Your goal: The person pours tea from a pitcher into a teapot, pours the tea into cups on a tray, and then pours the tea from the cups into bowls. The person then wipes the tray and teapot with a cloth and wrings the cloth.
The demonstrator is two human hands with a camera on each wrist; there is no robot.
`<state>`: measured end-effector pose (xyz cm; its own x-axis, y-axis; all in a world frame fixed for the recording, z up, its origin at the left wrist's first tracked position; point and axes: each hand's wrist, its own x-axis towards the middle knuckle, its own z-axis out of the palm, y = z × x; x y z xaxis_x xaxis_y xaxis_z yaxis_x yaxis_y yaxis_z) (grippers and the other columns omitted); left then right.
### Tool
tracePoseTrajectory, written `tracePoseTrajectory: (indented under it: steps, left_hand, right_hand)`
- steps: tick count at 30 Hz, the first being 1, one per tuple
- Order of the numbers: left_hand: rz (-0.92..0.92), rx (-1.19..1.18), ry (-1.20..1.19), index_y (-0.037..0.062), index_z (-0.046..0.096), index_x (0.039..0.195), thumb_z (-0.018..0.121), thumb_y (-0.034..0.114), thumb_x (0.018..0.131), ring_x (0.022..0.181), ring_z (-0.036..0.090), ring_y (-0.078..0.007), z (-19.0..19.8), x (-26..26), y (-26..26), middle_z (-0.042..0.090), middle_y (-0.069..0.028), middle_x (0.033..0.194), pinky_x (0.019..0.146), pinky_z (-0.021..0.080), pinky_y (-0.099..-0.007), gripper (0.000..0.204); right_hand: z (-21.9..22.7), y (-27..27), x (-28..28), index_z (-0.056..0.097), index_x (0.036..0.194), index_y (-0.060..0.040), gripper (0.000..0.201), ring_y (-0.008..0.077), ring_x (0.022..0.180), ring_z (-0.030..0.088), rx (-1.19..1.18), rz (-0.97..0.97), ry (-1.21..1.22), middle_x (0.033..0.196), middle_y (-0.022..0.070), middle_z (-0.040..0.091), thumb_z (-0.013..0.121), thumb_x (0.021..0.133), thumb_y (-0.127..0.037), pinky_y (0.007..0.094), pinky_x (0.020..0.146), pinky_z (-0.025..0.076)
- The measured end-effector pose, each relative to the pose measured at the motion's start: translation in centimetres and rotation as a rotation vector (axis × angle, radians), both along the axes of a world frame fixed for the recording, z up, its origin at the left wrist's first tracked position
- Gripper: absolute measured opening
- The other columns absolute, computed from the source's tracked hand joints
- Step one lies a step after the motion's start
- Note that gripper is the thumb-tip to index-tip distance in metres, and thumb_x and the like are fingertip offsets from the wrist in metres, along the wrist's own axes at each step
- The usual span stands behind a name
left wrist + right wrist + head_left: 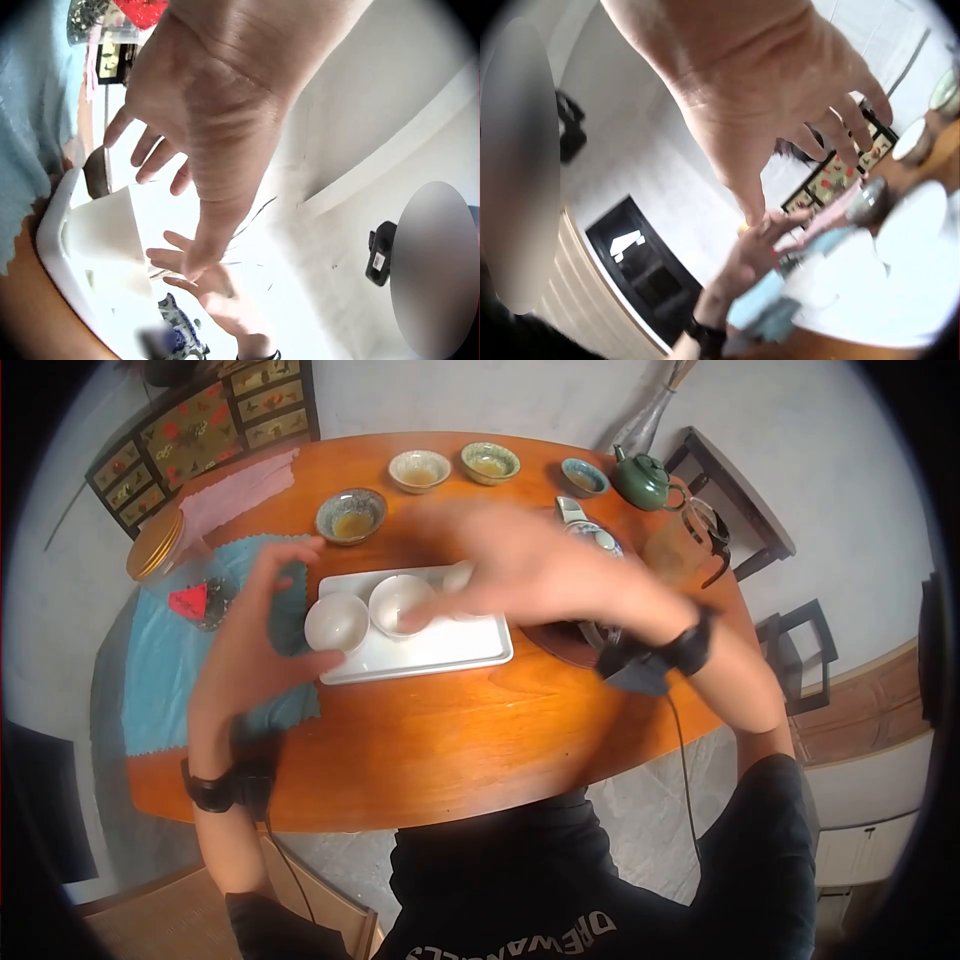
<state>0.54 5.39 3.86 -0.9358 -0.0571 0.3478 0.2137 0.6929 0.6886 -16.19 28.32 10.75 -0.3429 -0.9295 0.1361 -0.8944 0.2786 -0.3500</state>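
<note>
A white rectangular tray (430,660) lies on the wooden table with white cups on it. The left cup (336,622) and the cup beside it (390,598) show clearly; another white rim is partly hidden by the right hand. My left hand (240,645) is held left of the tray, fingers spread and thumb near the left cup, holding nothing. Blurred in the head view, my right hand (530,565) is above the tray's right part, its palm empty in the right wrist view. Both hands' fingers are extended in the wrist views.
Bowls of tea-coloured liquid stand behind the tray, including a grey bowl (352,516) and a green bowl (490,463). A green teapot (645,482) and a glass pitcher (695,540) stand at right. A teal cloth (160,670) bears a red-labelled container (205,602).
</note>
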Motion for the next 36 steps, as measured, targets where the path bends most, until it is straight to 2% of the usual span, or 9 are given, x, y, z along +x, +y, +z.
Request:
tracePoseTrajectory:
  steps: [2,5,8,12,15,19,21,32,36]
  left_hand:
    - [0.071,0.164,0.177,0.0072,0.050,0.138,0.081,0.004,0.077,0.138,0.050,-0.0239,0.0,-0.4,-1.1,0.055,-0.0091,0.144,0.114,0.039,-0.0420,0.068]
    - [0.205,0.167,0.151,0.0069,0.048,0.144,0.077,0.005,0.083,0.144,0.045,-0.0274,0.7,-2.0,-1.4,0.050,-0.0127,0.151,0.119,0.034,-0.0419,0.068]
    - [0.198,-0.081,0.077,0.0046,0.044,0.150,0.078,0.012,0.086,0.145,0.042,-0.0310,1.0,-4.5,-2.0,0.048,-0.0164,0.153,0.120,0.033,-0.0399,0.073]
    - [0.191,-0.318,-0.085,-0.0117,0.034,0.151,0.085,0.035,0.077,0.146,0.040,-0.0373,-0.9,-10.3,-4.4,0.040,-0.0314,0.154,0.120,0.033,-0.0400,0.101]
    - [0.154,-0.287,-0.257,-0.0155,0.032,0.151,0.086,0.042,0.071,0.146,0.039,-0.0397,-0.8,-13.1,-4.6,0.037,-0.0359,0.154,0.120,0.033,-0.0403,0.112]
    - [0.145,-0.316,-0.276,-0.0140,0.039,0.147,0.086,0.042,0.069,0.140,0.046,-0.0388,-1.2,-14.5,-4.4,0.045,-0.0338,0.149,0.116,0.039,-0.0399,0.106]
    - [0.135,-0.314,-0.269,-0.0126,0.048,0.139,0.086,0.040,0.069,0.131,0.054,-0.0364,-0.9,-14.6,-4.3,0.054,-0.0309,0.139,0.110,0.044,-0.0394,0.095]
    - [0.212,-0.373,-0.147,-0.0104,0.052,0.134,0.086,0.033,0.067,0.125,0.058,-0.0325,2.1,-17.8,-4.8,0.060,-0.0262,0.131,0.108,0.044,-0.0358,0.087]
    - [0.210,-0.434,-0.171,-0.0094,0.054,0.132,0.085,0.035,0.066,0.122,0.058,-0.0338,3.4,-20.5,-5.1,0.060,-0.0249,0.127,0.107,0.045,-0.0373,0.086]
  right_hand:
    - [5.6,1.0,-2.3,0.052,0.142,0.0048,0.089,0.0335,0.124,0.061,-0.146,-0.141,-0.261,0.131,0.0253,0.064,0.075,0.083,-0.057,0.0383,0.104,0.047]
    - [7.1,3.2,-12.2,0.050,0.145,0.0041,0.087,0.0343,0.128,0.059,-0.245,-0.277,0.006,0.133,0.0272,0.062,0.075,0.084,-0.052,0.0396,0.107,0.047]
    - [2.6,5.7,-22.6,0.047,0.147,0.0032,0.100,0.0379,0.133,0.055,0.033,-0.470,0.119,0.143,0.0314,0.053,0.081,0.075,-0.057,0.0420,0.109,0.046]
    - [-1.0,6.9,-25.5,0.038,0.151,0.0089,0.117,0.0408,0.139,0.048,0.300,-0.763,-0.010,0.147,0.0339,0.048,0.088,0.067,-0.056,0.0449,0.112,0.043]
    - [-3.6,8.6,-28.2,0.043,0.146,0.0105,0.112,0.0377,0.132,0.055,0.153,-0.651,-0.089,0.139,0.0324,0.056,0.090,0.065,-0.051,0.0432,0.108,0.046]
    - [-3.0,8.6,-27.6,0.048,0.140,0.0120,0.103,0.0339,0.122,0.063,0.247,-0.795,-0.267,0.127,0.0284,0.065,0.089,0.065,-0.046,0.0405,0.102,0.050]
    - [-3.9,8.5,-28.0,0.060,0.126,0.0089,0.091,0.0340,0.112,0.067,0.101,-0.710,-0.078,0.116,0.0258,0.069,0.087,0.061,-0.049,0.0391,0.097,0.053]
    - [-1.5,0.7,-23.8,0.051,0.143,0.0007,0.089,0.0412,0.124,0.057,0.110,-0.449,0.353,0.136,0.0238,0.056,0.085,0.070,-0.035,0.0445,0.106,0.049]
    - [-1.0,-1.1,-22.5,0.059,0.132,-0.0076,0.072,0.0378,0.126,0.053,0.194,-0.407,0.540,0.134,0.0125,0.054,0.087,0.071,-0.034,0.0488,0.100,0.053]
